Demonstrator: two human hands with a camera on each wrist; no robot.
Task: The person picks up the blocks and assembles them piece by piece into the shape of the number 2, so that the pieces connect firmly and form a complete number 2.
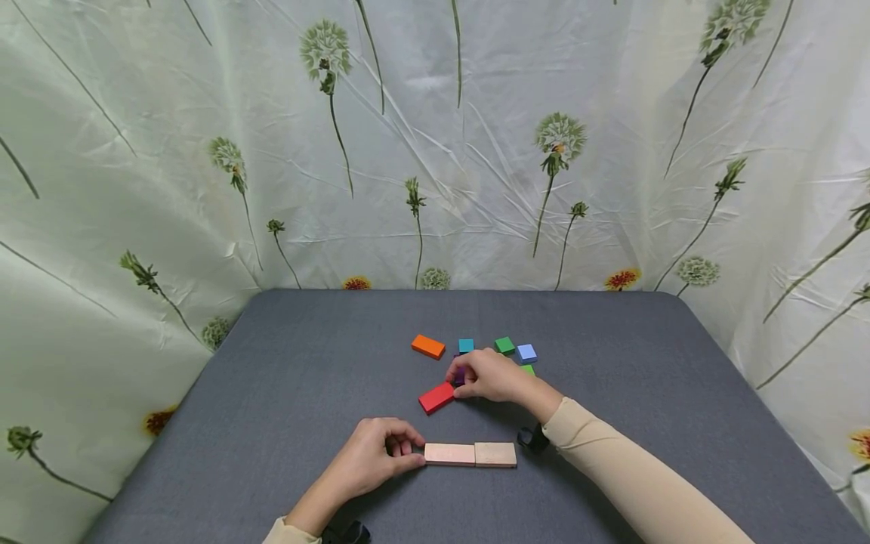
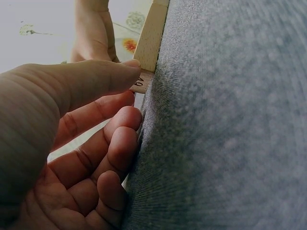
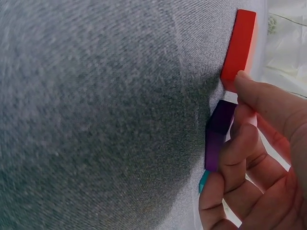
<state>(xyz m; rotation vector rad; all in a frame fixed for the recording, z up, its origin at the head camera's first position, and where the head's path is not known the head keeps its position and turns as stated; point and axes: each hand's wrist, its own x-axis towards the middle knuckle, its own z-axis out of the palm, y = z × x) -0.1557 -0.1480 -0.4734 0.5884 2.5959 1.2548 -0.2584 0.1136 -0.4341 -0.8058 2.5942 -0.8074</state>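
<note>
Two pale wooden blocks lie end to end on the table, a pinkish left one and a more yellowish right one. My left hand pinches the free end of the left wooden block between thumb and index finger. Dark printed marks show on that end in the left wrist view. Farther back, my right hand pinches one end of a red block with thumb and index finger. A purple block sits by the right hand's other fingers, partly hidden by them in the head view.
Behind the right hand lie an orange block, a teal block, a green block and a light blue block. A light green block is partly covered by the hand. A flower-printed curtain hangs behind the grey table.
</note>
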